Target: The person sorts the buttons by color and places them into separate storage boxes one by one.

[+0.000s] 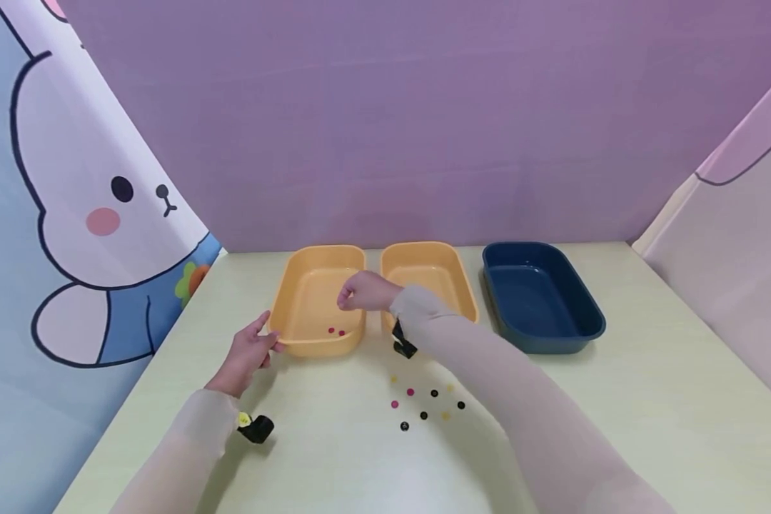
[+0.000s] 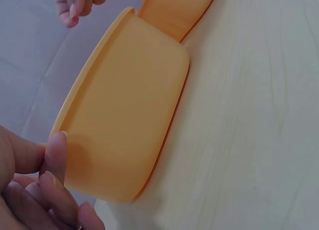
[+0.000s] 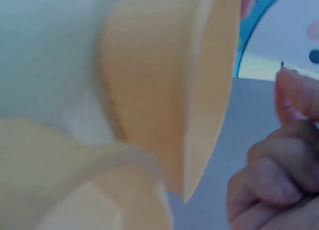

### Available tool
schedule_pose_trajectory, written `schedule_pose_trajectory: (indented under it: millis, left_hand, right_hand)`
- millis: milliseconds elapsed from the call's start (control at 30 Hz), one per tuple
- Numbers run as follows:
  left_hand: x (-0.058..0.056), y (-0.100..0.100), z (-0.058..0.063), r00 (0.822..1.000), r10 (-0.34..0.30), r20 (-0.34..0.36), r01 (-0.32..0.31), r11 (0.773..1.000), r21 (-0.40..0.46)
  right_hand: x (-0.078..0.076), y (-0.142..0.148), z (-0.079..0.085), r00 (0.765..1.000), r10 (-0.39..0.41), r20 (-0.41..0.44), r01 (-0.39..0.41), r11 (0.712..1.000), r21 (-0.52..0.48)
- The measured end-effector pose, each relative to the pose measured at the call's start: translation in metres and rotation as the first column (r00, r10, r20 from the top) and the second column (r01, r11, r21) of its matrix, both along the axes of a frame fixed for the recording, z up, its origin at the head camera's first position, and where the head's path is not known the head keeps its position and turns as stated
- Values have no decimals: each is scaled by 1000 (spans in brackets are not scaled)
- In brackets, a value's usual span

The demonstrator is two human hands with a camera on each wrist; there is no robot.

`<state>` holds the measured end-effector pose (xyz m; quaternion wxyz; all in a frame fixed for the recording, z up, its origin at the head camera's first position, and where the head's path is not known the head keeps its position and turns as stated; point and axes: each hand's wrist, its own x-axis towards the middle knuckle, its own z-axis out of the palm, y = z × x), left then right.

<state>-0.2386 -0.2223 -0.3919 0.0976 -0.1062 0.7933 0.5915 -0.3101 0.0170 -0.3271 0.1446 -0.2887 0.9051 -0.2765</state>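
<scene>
My left hand (image 1: 250, 355) pinches the near left corner of the left orange-yellow tray (image 1: 321, 348), thumb and fingers at its rim. Two small red buttons (image 1: 331, 330) lie inside this tray near its front wall. Above the tray's right side hovers my right hand (image 1: 368, 291), fingers curled in and thumb against the index finger. In the right wrist view a bit of pink shows at the fingertips of the right hand (image 3: 279, 175), like a small button mostly hidden by them. On the table in front lie several loose buttons: black (image 1: 424, 415), red (image 1: 410, 392) and yellow (image 1: 446, 415).
A second orange-yellow tray (image 1: 465, 285) stands right beside the first, partly behind my right forearm. Farther right is a dark blue tray (image 1: 552, 344). A purple cloth wall (image 1: 424, 128) rises behind the pale table (image 1: 668, 400), and a rabbit-print curtain (image 1: 64, 214) hangs at left.
</scene>
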Motion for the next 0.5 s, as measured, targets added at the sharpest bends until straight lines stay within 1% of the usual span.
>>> schedule_pose_trajectory:
  millis: [100, 233, 367, 433, 467, 500]
  left_hand:
    - [-1, 0, -1, 1000, -1, 0, 1, 1000, 0]
    - [-2, 0, -2, 1000, 1, 0, -1, 1000, -2]
    - [-1, 0, -3, 1000, -4, 4, 4, 1000, 2]
    - [-1, 0, -2, 1000, -5, 4, 5, 1000, 1]
    - [-1, 0, -2, 1000, -6, 1, 6, 1000, 0]
    - [-1, 0, -2, 1000, -6, 0, 6, 1000, -1]
  right_hand:
    - [8, 13, -3, 998, 52, 19, -52, 999, -18]
    - [20, 28, -3, 994, 107, 4, -107, 993, -44]
    - [32, 42, -3, 993, 122, 9, -121, 991, -62]
    - [38, 49, -4, 991, 136, 1, -136, 990, -38]
    - [41, 53, -4, 988, 151, -18, -152, 988, -11]
    - [44, 57, -4, 982, 178, -57, -177, 984, 27]
